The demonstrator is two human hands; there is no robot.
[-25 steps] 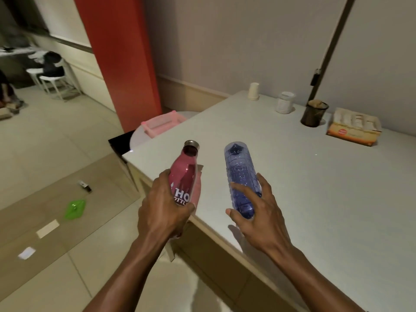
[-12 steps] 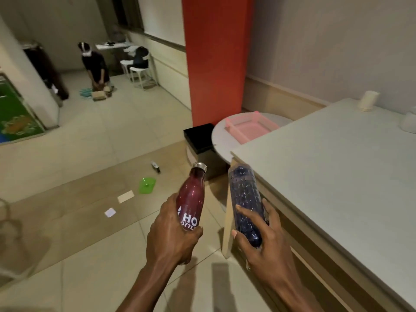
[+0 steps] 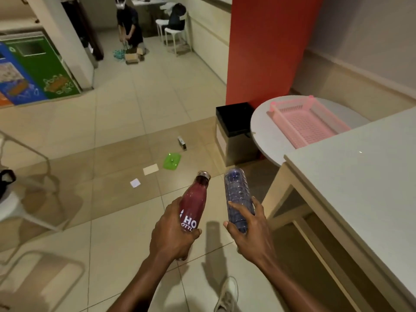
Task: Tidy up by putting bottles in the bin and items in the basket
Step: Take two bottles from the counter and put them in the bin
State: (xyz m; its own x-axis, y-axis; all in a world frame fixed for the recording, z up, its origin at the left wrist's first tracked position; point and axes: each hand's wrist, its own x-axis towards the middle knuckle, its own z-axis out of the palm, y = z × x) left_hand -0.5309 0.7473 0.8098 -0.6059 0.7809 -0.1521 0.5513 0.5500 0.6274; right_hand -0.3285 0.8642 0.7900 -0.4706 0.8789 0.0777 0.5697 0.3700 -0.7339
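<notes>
While both arms reach forward over the tiled floor (image 3: 117, 122), each hand carries one bottle.

Left hand (image 3: 173, 235): fingers wrapped tight around the lower body of a red bottle (image 3: 194, 203), which has white lettering and a metal cap, neck pointing up and away.

Right hand (image 3: 249, 230): fingers closed around the lower part of a clear blue bottle (image 3: 237, 192), held just beside the red one, the two not touching.

Bin (image 3: 234, 129): black top, pale sides, standing on the floor against the red pillar (image 3: 267, 48), ahead of both bottles and well apart from them.

Basket (image 3: 306, 121): pink, slatted, resting on a round white tabletop (image 3: 263, 131) just right of the bin.

Rectangular tabletop (image 3: 360, 167): pale, at right, its corner overlapping the round one in view.

Floor items: a green lid (image 3: 172, 161), a small dark box (image 3: 182, 143), a beige card (image 3: 150, 169) and a white paper square (image 3: 135, 183), scattered between the bottles and the bin.

Background: a crouching person (image 3: 129, 30) beside a cardboard box (image 3: 132, 57), white stools (image 3: 173, 32), coloured recycling containers (image 3: 33, 70) at far left. One shoe (image 3: 227, 296) shows at the bottom edge.
</notes>
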